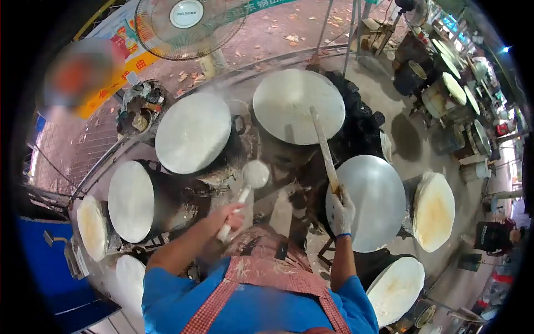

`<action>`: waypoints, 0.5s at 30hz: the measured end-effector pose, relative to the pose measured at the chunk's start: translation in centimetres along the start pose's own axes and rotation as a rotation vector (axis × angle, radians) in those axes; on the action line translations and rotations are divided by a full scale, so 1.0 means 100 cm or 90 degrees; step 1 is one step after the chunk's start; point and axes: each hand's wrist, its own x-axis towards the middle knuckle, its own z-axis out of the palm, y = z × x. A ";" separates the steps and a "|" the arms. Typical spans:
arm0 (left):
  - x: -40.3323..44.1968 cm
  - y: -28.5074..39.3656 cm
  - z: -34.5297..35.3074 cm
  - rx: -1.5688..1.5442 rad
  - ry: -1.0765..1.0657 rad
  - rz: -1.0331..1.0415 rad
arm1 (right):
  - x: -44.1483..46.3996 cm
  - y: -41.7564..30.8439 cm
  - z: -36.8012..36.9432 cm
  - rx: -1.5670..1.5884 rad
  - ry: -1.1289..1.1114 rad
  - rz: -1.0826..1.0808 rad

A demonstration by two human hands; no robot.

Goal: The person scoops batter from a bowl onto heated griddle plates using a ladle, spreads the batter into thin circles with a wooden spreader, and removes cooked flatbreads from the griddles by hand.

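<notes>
My left hand (223, 218), bare, is wrapped around the pale handle of a ladle (256, 174), whose round whitish bowl points forward between the griddles. My right hand (341, 212) wears a white glove and grips the lower end of a long, flat wooden spatula (323, 140). The spatula's far end overlaps the edge of a white, batter-covered griddle (292, 100); I cannot tell whether it touches. Just beside my right hand is a smooth grey griddle (374, 206). Another white-coated round (193, 132) lies ahead of my left hand.
More white rounds ring me, including one at left (130, 201) and a browned one at right (434, 211). A fan (189, 33) stands ahead. Dark cylindrical briquettes (356, 103) are stacked by the front griddle. A person (495, 236) is at far right.
</notes>
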 end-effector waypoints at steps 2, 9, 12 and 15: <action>-0.005 0.037 0.027 0.086 -0.012 0.081 | 0.012 0.028 0.023 0.069 -0.010 -0.057; 0.081 0.157 0.179 0.076 0.029 0.301 | 0.031 0.012 0.048 0.245 -0.053 0.116; 0.119 0.181 0.193 0.049 0.062 0.336 | 0.045 0.006 0.062 0.225 -0.056 0.074; 0.131 0.184 0.183 0.085 0.087 0.355 | 0.044 -0.016 0.065 0.040 -0.085 0.086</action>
